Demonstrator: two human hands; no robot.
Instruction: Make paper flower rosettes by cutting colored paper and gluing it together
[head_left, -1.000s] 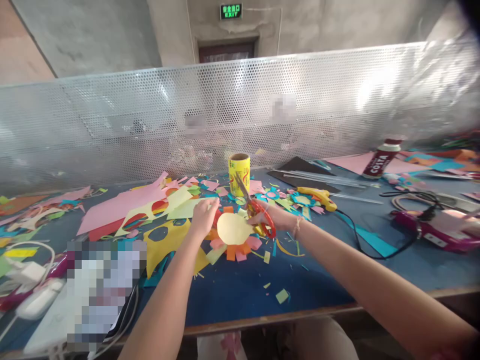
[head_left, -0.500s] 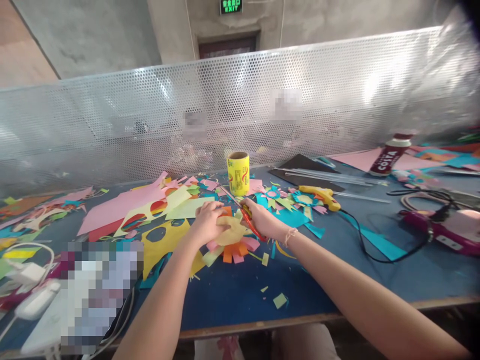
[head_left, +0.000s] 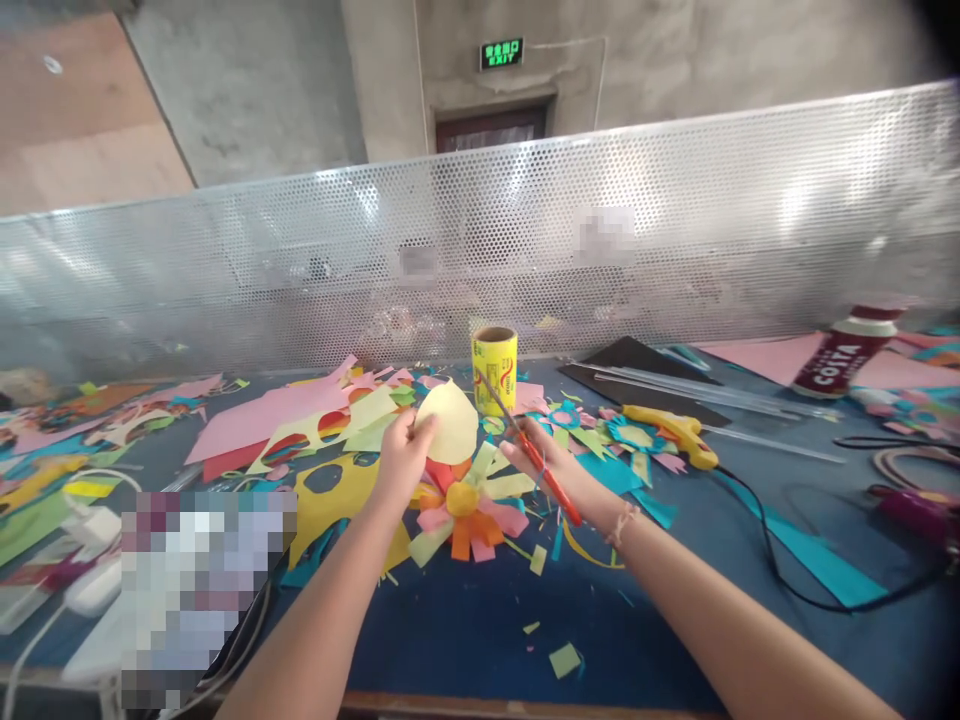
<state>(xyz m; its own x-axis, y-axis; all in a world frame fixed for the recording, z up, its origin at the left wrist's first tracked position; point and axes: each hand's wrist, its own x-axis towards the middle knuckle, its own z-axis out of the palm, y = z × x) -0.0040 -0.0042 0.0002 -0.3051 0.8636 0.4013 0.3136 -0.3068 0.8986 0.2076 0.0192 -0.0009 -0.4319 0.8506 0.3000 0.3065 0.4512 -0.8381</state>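
Pinched in my left hand point(head_left: 406, 446) is a pale yellow, roughly round paper piece point(head_left: 448, 421), held up above the table. My right hand point(head_left: 566, 478) is closed on a pair of scissors point(head_left: 546, 466) with orange-red handles, the blades pointing up and to the left, apart from the paper. Between and below my hands lies a paper flower point(head_left: 463, 500) with orange, pink and pale green strip petals round a yellow centre. A yellow cardboard-cored roll point(head_left: 493, 372) stands upright just behind.
Cut pink paper point(head_left: 262, 415) and a yellow sheet with holes point(head_left: 334, 492) lie to the left. Rightward are a yellow glue gun point(head_left: 673, 432) with a black cord, clear sticks point(head_left: 697, 390) and a brown-labelled bottle point(head_left: 846, 352). A perforated metal screen point(head_left: 480, 250) borders the back.
My left hand has lifted the pale yellow piece off the flower, uncovering its yellow centre. The scissors have moved away from the paper. The camera view has shifted.
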